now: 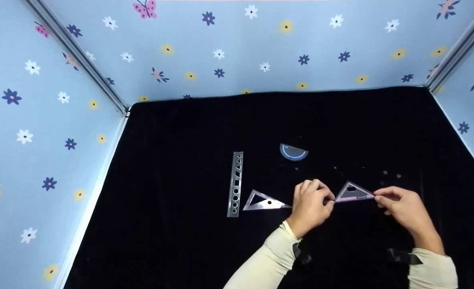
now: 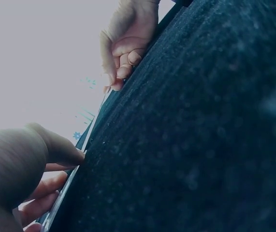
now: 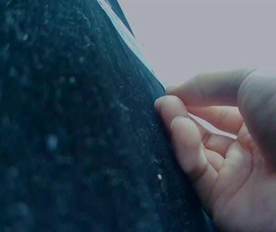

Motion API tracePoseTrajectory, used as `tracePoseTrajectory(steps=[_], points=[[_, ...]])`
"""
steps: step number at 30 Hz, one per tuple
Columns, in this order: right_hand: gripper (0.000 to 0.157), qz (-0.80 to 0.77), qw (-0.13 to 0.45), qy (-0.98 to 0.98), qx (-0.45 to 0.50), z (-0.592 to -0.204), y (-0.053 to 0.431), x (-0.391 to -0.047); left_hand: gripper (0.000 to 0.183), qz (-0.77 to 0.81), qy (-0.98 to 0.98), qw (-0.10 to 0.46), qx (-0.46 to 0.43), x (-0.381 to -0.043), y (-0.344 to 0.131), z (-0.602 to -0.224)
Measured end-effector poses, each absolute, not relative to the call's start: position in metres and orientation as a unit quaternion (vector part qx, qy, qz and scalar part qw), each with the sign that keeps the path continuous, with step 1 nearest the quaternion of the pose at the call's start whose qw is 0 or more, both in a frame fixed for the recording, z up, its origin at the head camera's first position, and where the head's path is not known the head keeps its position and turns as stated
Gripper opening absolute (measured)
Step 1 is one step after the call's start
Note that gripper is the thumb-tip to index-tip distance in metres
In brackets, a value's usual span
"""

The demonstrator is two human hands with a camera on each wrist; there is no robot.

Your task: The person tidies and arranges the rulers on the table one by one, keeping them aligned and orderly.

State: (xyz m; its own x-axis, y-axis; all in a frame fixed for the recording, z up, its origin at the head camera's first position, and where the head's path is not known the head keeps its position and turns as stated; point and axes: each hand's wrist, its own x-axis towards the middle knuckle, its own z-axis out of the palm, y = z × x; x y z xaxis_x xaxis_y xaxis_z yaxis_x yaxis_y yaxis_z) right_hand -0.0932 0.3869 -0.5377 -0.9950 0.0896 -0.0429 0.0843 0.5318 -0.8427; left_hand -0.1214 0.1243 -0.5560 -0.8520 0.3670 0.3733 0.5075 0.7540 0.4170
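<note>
A clear set square [image 1: 347,198] with a pinkish long edge lies between both hands, low over the black cloth. My left hand [image 1: 311,202] pinches its left corner between thumb and fingers. At its right corner, my right hand [image 1: 403,206] pinches the tip with thumb and forefinger; the right wrist view shows that thumb [image 3: 205,89] against the thin edge. Left of my left hand lies a second, slimmer set square [image 1: 257,206], its pointed end reaching to that hand. Beside it a clear ruler [image 1: 231,184] with cut-out shapes lies lengthwise away from me.
Farther back on the black cloth [image 1: 180,160] rests a small protractor [image 1: 293,153] with a blue arc. Some small pale specks dot the cloth at right. Flower-patterned walls [image 1: 245,40] enclose the back and both sides.
</note>
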Motion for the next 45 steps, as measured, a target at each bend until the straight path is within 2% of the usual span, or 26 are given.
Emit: tracePoseTrajectory(steps=[10, 18, 45], points=[[0.02, 0.499, 0.008, -0.865, -0.053, -0.5379, 0.3899, -0.0933, 0.006, -0.257, -0.924, 0.153, -0.238, -0.1227, 0.1267, -0.5568], [0.02, 0.497, 0.004, -0.866, -0.056, -0.5381, 0.3887, -0.0917, 0.006, -0.256, -0.926, 0.141, -0.24, -0.1215, 0.1258, -0.558], [0.023, 0.512, 0.026, -0.856, -0.069, -0.5387, 0.3861, -0.0933, 0.009, -0.263, -0.919, 0.157, -0.249, -0.1218, 0.1219, -0.5586]])
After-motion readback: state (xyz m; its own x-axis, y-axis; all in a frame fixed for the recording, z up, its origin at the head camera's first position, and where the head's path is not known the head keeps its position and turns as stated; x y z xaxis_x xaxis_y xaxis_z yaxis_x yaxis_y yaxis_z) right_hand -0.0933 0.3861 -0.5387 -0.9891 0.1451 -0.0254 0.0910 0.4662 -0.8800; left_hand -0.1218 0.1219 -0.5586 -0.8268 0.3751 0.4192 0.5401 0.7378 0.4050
